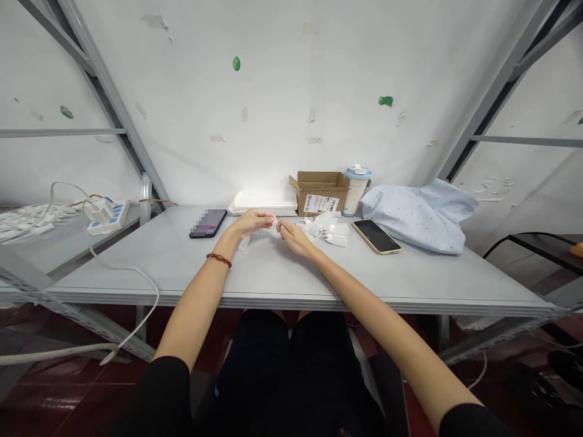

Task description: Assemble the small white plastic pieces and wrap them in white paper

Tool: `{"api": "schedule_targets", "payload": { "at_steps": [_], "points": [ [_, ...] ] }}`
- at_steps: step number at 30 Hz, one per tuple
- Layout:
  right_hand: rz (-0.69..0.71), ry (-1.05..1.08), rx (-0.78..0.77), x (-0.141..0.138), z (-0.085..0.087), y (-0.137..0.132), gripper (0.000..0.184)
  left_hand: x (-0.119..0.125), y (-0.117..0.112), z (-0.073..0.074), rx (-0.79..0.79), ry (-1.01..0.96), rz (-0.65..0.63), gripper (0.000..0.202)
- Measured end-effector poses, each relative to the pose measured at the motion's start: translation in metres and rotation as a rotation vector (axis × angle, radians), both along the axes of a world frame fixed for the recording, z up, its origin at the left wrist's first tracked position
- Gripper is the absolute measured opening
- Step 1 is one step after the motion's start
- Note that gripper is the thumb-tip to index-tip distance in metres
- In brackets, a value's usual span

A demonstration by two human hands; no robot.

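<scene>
Above the middle of the grey tabletop (282, 276), my left hand (250, 223) and my right hand (295, 237) meet with their fingertips nearly together. Both are closed in a pinch on a small white piece (274, 223), mostly covered by the fingers and too small to name. Under my left hand lies a translucent white tab (244, 243). Just right of my right hand is a loose pile of small white parts with thin leads (334, 233). Behind the hands sits a stack of white trays or sheets (264, 203).
An open cardboard box (321, 185) and a lidded cup (356, 191) stand against the wall. Phones lie at left (208, 223) and right (377, 237), beside a pale blue cloth (416, 213). A power strip (108, 217) and a white cable (132, 270) are at far left.
</scene>
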State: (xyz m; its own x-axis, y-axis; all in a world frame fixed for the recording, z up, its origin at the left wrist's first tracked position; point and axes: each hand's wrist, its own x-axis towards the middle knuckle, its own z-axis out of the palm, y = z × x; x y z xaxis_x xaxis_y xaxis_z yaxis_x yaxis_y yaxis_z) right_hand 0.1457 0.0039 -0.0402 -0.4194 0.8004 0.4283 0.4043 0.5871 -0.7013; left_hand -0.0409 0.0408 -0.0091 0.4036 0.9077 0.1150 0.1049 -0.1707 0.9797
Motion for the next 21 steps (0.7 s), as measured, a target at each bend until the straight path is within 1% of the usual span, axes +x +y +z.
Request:
{"api": "schedule_targets", "payload": {
  "at_steps": [5,8,13,15,18,21],
  "points": [
    [-0.037,0.276,-0.257,0.0002,0.0014,0.006,0.011,0.0008,-0.0004,0.0004,-0.024,-0.031,0.017,0.029],
    [-0.057,0.391,-0.381,0.0001,0.0024,0.0077,0.01,0.0021,-0.0004,-0.0004,-0.032,-0.042,0.005,0.029],
    [-0.012,0.509,-0.497,0.0011,0.0052,0.0046,0.012,0.0021,0.0028,-0.0045,-0.041,-0.057,-0.025,0.026],
    [0.0,0.557,-0.544,0.0016,0.0064,0.0032,0.013,0.0014,0.0043,-0.0058,-0.039,-0.069,-0.019,0.025],
    [0.007,0.619,-0.621,0.0027,0.0078,0.0023,0.015,0.0008,0.0056,-0.0062,-0.042,-0.083,0.006,0.028],
    [0.038,0.668,-0.671,0.0043,0.0091,0.0021,0.018,0.002,0.0049,-0.0053,-0.067,-0.104,0.001,0.03]
  ]
}}
